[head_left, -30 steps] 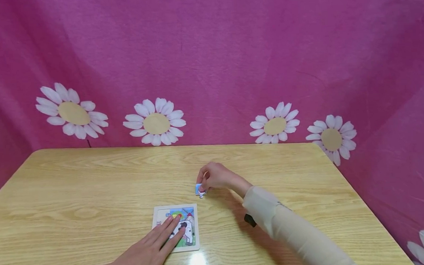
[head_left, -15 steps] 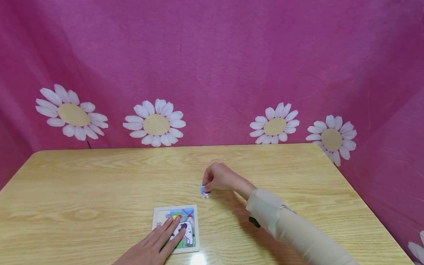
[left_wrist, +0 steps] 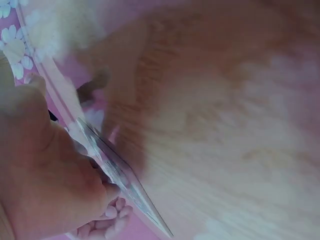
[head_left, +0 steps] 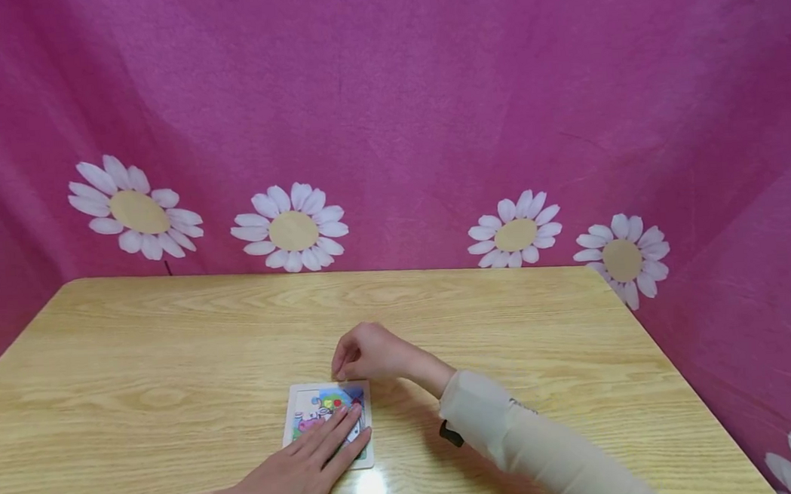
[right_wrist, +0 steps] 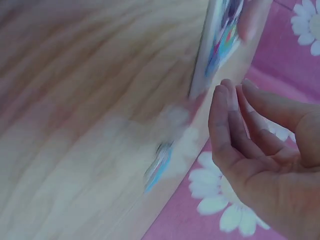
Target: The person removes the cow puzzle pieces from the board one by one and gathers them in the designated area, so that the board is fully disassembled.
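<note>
Across the lower right part of the puzzle tray (head_left: 291, 410), which lies flat on the wood-grain table (head_left: 171, 351), the left hand (head_left: 287, 469) rests with fingers extended and slightly spread, pressing lightly or merely lying there, grasping nothing. Inside the tray's rim are a pink figure and small red and yellow shapes, with a pale area at the upper left. Just beyond the tray's far rim is the right hand (head_left: 371, 352), its fingers gently bent and the thumb tip very near the fingertips; no object is visible between them. Beyond the tray's far rim, apart from those fingertips, a small blue-edged piece (right_wrist: 159, 167) seems to lie on the table; the right wrist view is blurred, and the head view does not show it. Behind the tray, past the table's far edge, hangs a pink curtain (head_left: 395, 126) printed with daisies. Both tray and piece are probably light, stiff and rather smooth; the tray is best steadied by its rim, the thin piece pinched by opposite edges, since its small projections may chip.
</note>
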{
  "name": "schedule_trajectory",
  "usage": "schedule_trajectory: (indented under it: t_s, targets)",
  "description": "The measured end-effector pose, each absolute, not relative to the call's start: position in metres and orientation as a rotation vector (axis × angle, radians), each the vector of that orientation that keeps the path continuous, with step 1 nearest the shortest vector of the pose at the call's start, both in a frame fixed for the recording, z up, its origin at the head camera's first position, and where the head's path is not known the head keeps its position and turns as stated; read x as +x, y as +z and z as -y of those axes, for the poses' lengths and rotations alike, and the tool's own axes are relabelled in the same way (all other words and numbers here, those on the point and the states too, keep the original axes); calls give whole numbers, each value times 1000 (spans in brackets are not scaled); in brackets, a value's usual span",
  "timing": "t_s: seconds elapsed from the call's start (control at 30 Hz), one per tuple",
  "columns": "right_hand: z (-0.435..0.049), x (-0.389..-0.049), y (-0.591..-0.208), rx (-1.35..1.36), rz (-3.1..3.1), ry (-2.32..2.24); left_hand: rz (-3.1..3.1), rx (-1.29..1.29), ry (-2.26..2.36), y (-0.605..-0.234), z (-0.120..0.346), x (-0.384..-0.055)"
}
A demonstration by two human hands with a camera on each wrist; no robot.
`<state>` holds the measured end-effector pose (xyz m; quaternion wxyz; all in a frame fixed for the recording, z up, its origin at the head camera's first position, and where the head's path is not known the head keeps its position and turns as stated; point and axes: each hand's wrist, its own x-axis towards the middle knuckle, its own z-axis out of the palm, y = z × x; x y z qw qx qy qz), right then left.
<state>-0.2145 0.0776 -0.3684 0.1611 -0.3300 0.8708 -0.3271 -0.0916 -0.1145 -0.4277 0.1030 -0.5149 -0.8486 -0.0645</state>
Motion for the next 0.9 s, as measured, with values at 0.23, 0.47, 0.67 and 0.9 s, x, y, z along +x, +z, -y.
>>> schedule_trajectory:
  t_s: [0.23, 0.47, 0.67, 0.9]
  targets:
    - [-61, -205, -367, -918, -2527, -852, 2468, -1530, -136, -431, 113, -91]
    - [-54, -200, -363, -901, -2597, -794, 2436, -1529, -131, -435, 113, -92]
    - [-51, -199, -362, -908, -2619, -758, 2404, -1511, -100, -438, 113, -93]
    - [-49, -201, -360, -901, -2597, -710, 2443, -1525, -133, -434, 113, -92]
